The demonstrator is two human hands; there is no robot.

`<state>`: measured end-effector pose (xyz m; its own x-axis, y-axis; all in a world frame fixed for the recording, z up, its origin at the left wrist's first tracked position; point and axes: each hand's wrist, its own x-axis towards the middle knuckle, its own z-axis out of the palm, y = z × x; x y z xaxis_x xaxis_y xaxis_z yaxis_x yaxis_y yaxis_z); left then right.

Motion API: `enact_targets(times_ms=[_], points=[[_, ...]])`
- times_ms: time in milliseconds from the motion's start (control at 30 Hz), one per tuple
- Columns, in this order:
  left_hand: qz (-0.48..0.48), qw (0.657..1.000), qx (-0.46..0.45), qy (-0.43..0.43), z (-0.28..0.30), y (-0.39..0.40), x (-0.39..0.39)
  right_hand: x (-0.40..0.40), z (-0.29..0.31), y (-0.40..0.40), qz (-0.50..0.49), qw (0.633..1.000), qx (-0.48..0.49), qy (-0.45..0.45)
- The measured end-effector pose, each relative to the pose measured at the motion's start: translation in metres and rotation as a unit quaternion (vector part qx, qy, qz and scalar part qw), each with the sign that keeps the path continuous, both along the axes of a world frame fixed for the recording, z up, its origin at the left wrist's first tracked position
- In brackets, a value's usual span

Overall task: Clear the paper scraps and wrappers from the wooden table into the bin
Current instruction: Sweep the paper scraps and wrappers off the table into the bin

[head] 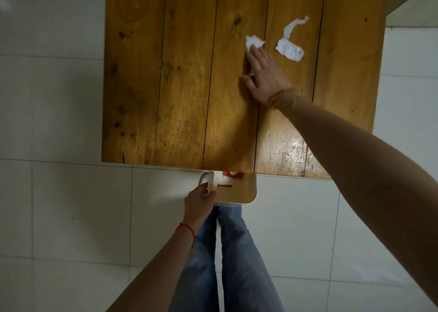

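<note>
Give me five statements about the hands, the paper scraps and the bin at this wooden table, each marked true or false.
1. The right hand lies flat with its fingertips on the small white crumpled paper scrap. True.
2. The left hand rests on the brown plank table. False: it grips the cream plastic bin below the near edge.
3. The bin holds red wrapper pieces. True.
4. The larger white scrap with a long torn tail is already in the bin. False: it lies on the table, right of the small scrap.
5. The right hand holds a cloth. False: no cloth is visible.
</note>
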<state>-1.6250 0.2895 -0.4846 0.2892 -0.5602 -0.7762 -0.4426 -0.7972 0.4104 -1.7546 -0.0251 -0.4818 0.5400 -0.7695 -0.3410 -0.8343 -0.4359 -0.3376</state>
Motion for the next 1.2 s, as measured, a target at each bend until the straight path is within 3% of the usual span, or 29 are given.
enact_targets(times_ms=[367,567,633,767,933,1200], points=[[0.031,0.999,0.014,0.018,0.008,0.000,0.002,-0.037,0.005,0.170,0.217,0.969,0.088,-0.076],[0.083,0.996,0.011,0.032,0.006,0.004,-0.002,-0.050,0.011,0.229,0.275,0.947,0.132,-0.104],[0.098,0.994,0.015,0.037,0.006,0.005,-0.004,-0.051,0.017,0.231,0.247,0.951,0.125,-0.139],[0.117,0.991,0.021,0.056,0.008,0.006,-0.006,-0.052,0.026,0.179,0.064,0.980,0.016,-0.190],[0.123,0.991,0.019,0.045,0.008,0.005,-0.004,-0.062,0.018,0.065,-0.099,0.992,-0.064,-0.053],[0.093,0.995,0.023,0.030,0.004,0.002,-0.002,-0.055,0.000,-0.005,-0.133,0.991,0.000,0.001]])
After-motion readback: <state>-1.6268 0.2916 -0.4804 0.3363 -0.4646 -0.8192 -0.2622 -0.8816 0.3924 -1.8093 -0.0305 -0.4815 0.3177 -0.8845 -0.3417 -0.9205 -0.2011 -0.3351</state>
